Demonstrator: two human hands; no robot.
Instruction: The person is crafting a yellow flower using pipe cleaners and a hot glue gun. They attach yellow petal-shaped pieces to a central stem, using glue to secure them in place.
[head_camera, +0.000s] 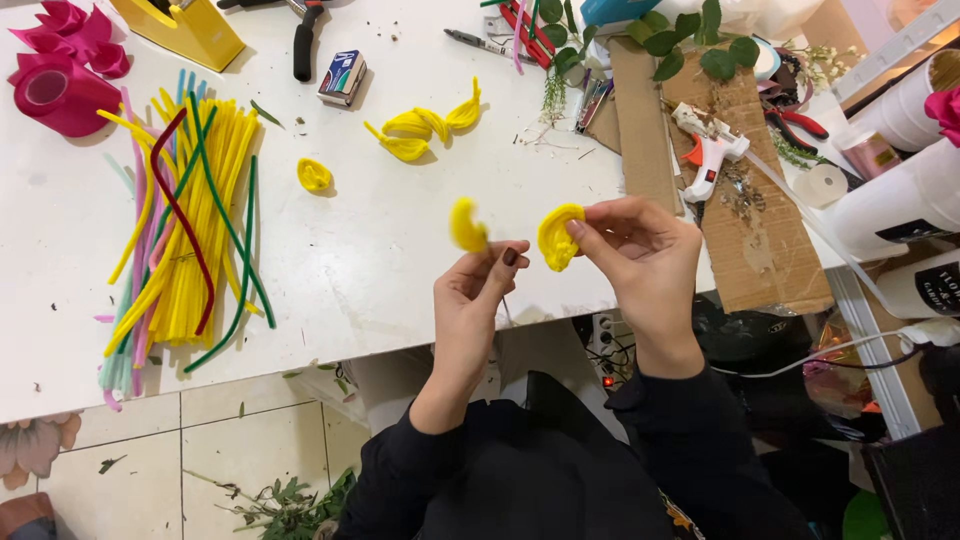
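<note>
The table (380, 250) was the landmark. Over its near edge, the left hand (478, 290) pinched one curled petal (466, 226), and the right hand (640, 245), just beside it, pinched another petal (558, 237). On the table, the pipe-cleaner bundle (190, 230) lay far left, a small coil (314, 176) mid-table, a petal cluster (425, 125) behind it. The glue gun (708, 158) rested on cardboard (745, 215) at the table's right end.
</note>
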